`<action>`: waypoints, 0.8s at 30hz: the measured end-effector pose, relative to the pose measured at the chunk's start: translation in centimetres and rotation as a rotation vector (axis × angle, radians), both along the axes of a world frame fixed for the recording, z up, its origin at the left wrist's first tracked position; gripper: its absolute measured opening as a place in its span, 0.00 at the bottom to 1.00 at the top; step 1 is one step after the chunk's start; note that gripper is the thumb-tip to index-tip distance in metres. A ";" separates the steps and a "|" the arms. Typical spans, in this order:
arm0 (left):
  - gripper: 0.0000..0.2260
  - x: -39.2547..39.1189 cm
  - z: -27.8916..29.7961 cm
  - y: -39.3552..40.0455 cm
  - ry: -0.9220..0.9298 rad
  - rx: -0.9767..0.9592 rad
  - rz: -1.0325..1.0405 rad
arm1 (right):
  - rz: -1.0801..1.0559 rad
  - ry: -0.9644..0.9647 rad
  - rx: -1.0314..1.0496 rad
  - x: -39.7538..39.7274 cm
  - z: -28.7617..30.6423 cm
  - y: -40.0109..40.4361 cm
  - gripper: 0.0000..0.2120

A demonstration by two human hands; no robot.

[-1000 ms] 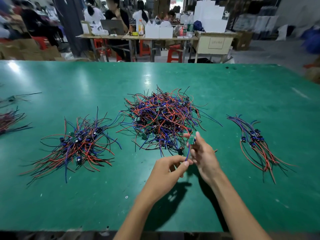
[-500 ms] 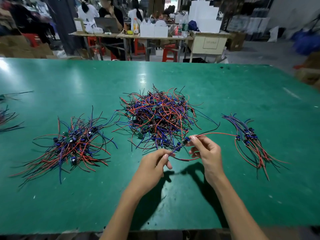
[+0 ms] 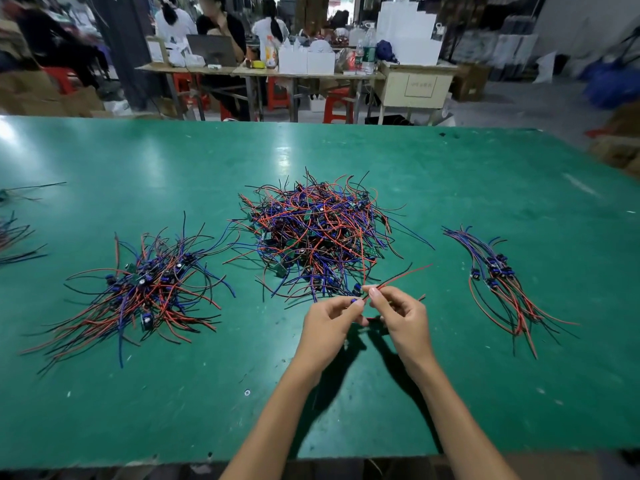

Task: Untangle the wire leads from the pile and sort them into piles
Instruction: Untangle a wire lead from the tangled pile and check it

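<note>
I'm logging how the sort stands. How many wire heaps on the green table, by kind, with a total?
Tangled unsorted heap: 1
Sorted piles fully in view: 2
Piles cut off at left edge: 2
Total: 5

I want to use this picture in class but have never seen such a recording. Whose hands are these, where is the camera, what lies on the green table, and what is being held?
There is no machine here: a person works with two bare hands, and the single camera sits on their head, looking forward and down. That is why you see only forearms reaching in from the bottom edge.

On the green table lie three heaps of red, blue and black wire leads: a big tangled pile in the middle, a looser pile to the left, and a tidier small bundle to the right. More wires show at the far left edge.

The left hand and right hand meet just in front of the middle pile, each pinching part of one wire lead, whose red and black strands stick out to the right. Other people sit at tables behind.
</note>
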State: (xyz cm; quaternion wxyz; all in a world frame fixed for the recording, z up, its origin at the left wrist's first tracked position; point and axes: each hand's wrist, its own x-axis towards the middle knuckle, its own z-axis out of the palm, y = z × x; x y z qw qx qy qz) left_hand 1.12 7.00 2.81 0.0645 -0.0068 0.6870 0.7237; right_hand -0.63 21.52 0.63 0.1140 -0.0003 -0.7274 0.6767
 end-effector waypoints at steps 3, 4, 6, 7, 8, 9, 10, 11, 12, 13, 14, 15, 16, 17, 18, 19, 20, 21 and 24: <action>0.05 -0.1 -0.7 0.1 -0.028 0.042 0.039 | 0.015 -0.027 -0.007 -0.1 -0.1 -0.1 0.10; 0.05 -0.1 -0.9 0.0 -0.026 0.046 0.035 | 0.010 -0.028 -0.036 -0.1 -0.1 -0.1 0.10; 0.04 0.0 -1.3 -0.3 -0.018 0.064 0.000 | -0.015 -0.014 -0.077 0.1 0.0 0.0 0.08; 0.04 0.0 -1.4 -0.4 -0.011 0.067 -0.006 | -0.016 -0.009 -0.081 0.1 0.1 0.0 0.07; 0.04 0.0 -1.4 -0.6 -0.003 0.063 0.000 | -0.003 -0.004 -0.076 0.2 0.1 0.0 0.06; 0.04 0.1 -1.4 -0.8 0.003 0.057 0.011 | 0.019 0.001 -0.068 0.3 0.0 0.1 0.06; 0.05 0.1 -1.4 -0.8 0.007 0.054 0.020 | 0.045 0.009 -0.062 0.4 0.0 0.1 0.06; 0.06 0.2 -1.5 -0.8 0.010 0.056 0.026 | 0.066 0.019 -0.058 0.4 0.1 0.1 0.06; 0.06 0.2 -1.5 -0.7 0.013 0.058 0.030 | 0.077 0.028 -0.057 0.5 0.1 0.1 0.06; 0.05 0.3 -1.5 -0.6 0.017 0.056 0.034 | 0.078 0.036 -0.060 0.5 0.1 0.1 0.07; 0.04 0.4 -1.5 -0.6 0.019 0.054 0.039 | 0.075 0.041 -0.062 0.5 0.2 0.1 0.08; 0.04 0.5 -1.6 -0.7 0.019 0.055 0.041 | 0.070 0.041 -0.061 0.6 0.1 0.1 0.09; 0.04 0.5 -1.6 -0.7 0.014 0.060 0.042 | 0.066 0.038 -0.054 0.6 0.1 0.0 0.10; 0.04 0.5 -1.6 -0.8 0.004 0.071 0.040 | 0.065 0.032 -0.041 0.6 0.0 0.0 0.10; 0.04 0.4 -1.5 -0.9 -0.009 0.087 0.035 | 0.066 0.025 -0.028 0.6 -0.1 0.0 0.09; 0.04 0.4 -1.4 -1.0 -0.022 0.106 0.025 | 0.065 0.018 -0.021 0.5 -0.3 0.0 0.08; 0.04 0.3 -1.4 -1.2 -0.035 0.126 0.012 | 0.063 0.013 -0.018 0.5 -0.3 0.0 0.08; 0.04 0.3 -1.3 -1.3 -0.047 0.143 -0.004 | 0.062 0.008 -0.014 0.5 -0.4 0.0 0.08; 0.05 0.4 -1.1 -1.7 -0.066 0.170 -0.050 | 0.091 -0.012 -0.011 0.5 -0.2 -0.1 0.08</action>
